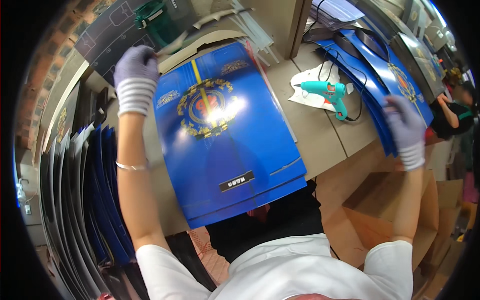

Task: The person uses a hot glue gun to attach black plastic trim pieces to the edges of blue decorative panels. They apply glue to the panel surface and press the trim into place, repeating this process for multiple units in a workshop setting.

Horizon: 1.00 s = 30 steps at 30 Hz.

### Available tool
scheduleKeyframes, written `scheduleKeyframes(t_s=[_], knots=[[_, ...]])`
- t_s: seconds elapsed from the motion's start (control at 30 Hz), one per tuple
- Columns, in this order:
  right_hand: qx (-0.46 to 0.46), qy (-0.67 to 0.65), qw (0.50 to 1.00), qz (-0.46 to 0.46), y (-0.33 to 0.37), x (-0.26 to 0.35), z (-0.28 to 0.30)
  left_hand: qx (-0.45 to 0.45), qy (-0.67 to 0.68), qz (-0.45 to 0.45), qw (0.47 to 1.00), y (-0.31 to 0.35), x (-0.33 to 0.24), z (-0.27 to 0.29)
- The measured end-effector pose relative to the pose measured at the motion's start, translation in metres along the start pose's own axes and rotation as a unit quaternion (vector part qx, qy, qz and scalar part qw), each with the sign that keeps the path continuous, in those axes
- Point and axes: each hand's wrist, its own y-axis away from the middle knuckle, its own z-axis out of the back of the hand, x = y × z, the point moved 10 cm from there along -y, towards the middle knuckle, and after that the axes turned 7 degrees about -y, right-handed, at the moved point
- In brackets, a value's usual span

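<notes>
A flat blue paper bag (235,155) with a gold crest, a yellow stripe and a small black label lies in front of me, its near end overhanging the table edge. My left hand (136,70), in a lilac glove with a striped cuff, is raised by the bag's far left corner. Its fingers are curled together; what they hold, if anything, is hard to see. Far to the right, my right hand (404,122), gloved the same way and smeared by motion, is over the edge of a stack of blue bags (370,75). Its grip is unclear.
A teal glue gun (327,92) with a black cord rests on white paper (305,85) right of the bag. Pale strips (255,30) and a green container (152,20) are behind. Dark and blue bags (85,195) stand at left; cardboard boxes (390,200) sit lower right.
</notes>
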Motion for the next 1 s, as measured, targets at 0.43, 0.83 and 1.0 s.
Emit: scheduleKeyframes(t_s=[0.43,0.83,1.0], knots=[[-0.003,-0.249,0.967,-0.051,-0.029,0.011,-0.096,0.200,0.079,0.072,0.974,0.233,-0.128,0.049],[0.158,-0.200,0.954,0.160,0.101,0.200,-0.199,0.194,0.104,0.110,0.969,0.266,-0.073,0.067],[0.165,-0.195,0.946,0.198,0.111,0.223,-0.218,0.203,0.125,0.125,0.963,0.269,-0.065,0.064]])
